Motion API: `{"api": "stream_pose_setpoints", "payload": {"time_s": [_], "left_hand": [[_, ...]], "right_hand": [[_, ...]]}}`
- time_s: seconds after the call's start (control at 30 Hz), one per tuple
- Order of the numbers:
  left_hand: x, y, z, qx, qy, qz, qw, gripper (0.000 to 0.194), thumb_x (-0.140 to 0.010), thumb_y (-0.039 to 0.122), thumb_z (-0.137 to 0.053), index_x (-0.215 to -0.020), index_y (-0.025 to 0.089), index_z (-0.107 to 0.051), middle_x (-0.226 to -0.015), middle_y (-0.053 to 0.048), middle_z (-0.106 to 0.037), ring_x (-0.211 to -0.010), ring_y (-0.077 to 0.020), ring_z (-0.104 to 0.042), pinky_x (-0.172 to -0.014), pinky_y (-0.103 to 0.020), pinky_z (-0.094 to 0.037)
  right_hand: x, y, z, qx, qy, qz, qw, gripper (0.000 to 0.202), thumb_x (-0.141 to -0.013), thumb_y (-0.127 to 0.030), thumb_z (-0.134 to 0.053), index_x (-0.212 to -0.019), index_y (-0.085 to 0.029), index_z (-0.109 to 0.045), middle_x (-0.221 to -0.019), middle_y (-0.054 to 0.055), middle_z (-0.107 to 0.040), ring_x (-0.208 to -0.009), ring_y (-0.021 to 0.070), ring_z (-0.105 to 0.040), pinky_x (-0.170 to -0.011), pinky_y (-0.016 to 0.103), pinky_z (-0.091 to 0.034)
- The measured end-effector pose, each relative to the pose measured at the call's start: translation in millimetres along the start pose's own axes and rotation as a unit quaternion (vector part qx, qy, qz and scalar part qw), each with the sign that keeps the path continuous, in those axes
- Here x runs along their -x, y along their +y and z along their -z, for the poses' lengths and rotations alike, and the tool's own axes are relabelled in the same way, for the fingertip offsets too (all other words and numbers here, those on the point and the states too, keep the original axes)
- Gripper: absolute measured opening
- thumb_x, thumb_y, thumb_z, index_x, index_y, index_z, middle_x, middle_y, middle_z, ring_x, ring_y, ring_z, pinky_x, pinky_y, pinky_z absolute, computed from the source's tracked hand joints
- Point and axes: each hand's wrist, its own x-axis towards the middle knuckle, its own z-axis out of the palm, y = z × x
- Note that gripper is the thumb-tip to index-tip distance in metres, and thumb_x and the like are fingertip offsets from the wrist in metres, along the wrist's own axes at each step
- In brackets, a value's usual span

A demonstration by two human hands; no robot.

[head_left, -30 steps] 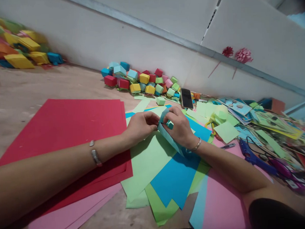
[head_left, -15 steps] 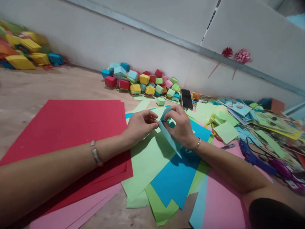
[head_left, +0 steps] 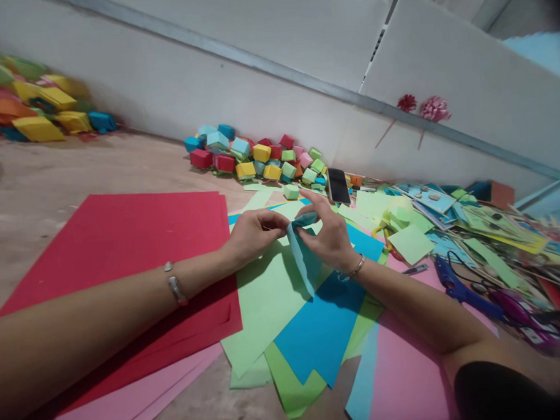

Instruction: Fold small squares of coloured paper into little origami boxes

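**Light-blue paper (head_left: 304, 264), pinched at its upper end**

Head view: just right of the frame's centre, the left hand (head_left: 256, 235) closes thumb and fingertips on the paper's edge, probably to steady a crease. The right hand (head_left: 329, 233) curves round the other side, thumb against it, fingers partly raised; how firmly it grips, I cannot tell. Held above the pale green sheets (head_left: 265, 308), the folded piece hangs free, likely to leave both hands room. Red sheets (head_left: 139, 251) lie flat on the counter (head_left: 149, 159) at left. Small paper boxes (head_left: 262, 152) cluster at upper centre by the wall (head_left: 165, 79), seemingly to spare working space.
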Motion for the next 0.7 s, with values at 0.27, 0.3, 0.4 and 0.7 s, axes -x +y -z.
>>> {"api": "stream_pose_setpoints", "payload": {"time_s": [0.27, 0.3, 0.4, 0.7], "left_hand": [[4.4, 8.4, 2.0, 0.026, -0.087, 0.059, 0.994, 0.030, -0.063, 0.041, -0.074, -0.078, 0.016, -0.071, -0.067, -0.003, -0.070, -0.062, -0.0183, -0.067, -0.057, -0.029, -0.056], [4.7, 8.8, 2.1, 0.020, -0.094, 0.066, 0.993, 0.032, -0.065, 0.044, -0.074, -0.080, 0.016, -0.071, -0.064, -0.002, -0.068, -0.057, -0.0171, -0.065, -0.053, -0.027, -0.054], [5.2, 8.8, 1.5, -0.016, -0.087, 0.073, 0.993, 0.032, -0.067, 0.046, -0.072, -0.078, 0.016, -0.070, -0.056, 0.000, -0.065, -0.046, -0.0127, -0.057, -0.044, -0.023, -0.046], [1.6, 8.1, 1.0, 0.051, -0.035, 0.115, 0.991, 0.044, -0.054, 0.057, -0.083, -0.071, 0.017, -0.072, -0.060, -0.001, -0.069, -0.057, -0.0153, -0.064, -0.055, -0.026, -0.053]], "right_hand": [[1.0, 0.1, -3.0, 0.032, -0.023, -0.030, 0.999, 0.056, -0.081, -0.011, -0.057, -0.136, -0.022, -0.055, -0.089, 0.002, -0.071, -0.083, 0.0171, -0.066, -0.081, 0.029, -0.052], [1.5, 0.6, -3.8, 0.035, -0.030, -0.028, 0.999, 0.056, -0.082, -0.011, -0.056, -0.136, -0.021, -0.054, -0.090, 0.002, -0.071, -0.083, 0.0175, -0.066, -0.081, 0.030, -0.052], [2.7, 1.6, -5.3, 0.040, -0.051, -0.017, 0.998, 0.057, -0.084, -0.012, -0.055, -0.140, -0.020, -0.051, -0.094, 0.004, -0.071, -0.089, 0.0194, -0.066, -0.083, 0.032, -0.053], [-4.2, 1.6, 4.6, -0.007, -0.108, 0.011, 0.994, 0.092, -0.076, -0.006, -0.060, -0.157, -0.026, -0.023, -0.132, 0.012, -0.059, -0.113, 0.0240, -0.057, -0.088, 0.037, -0.055]]}}
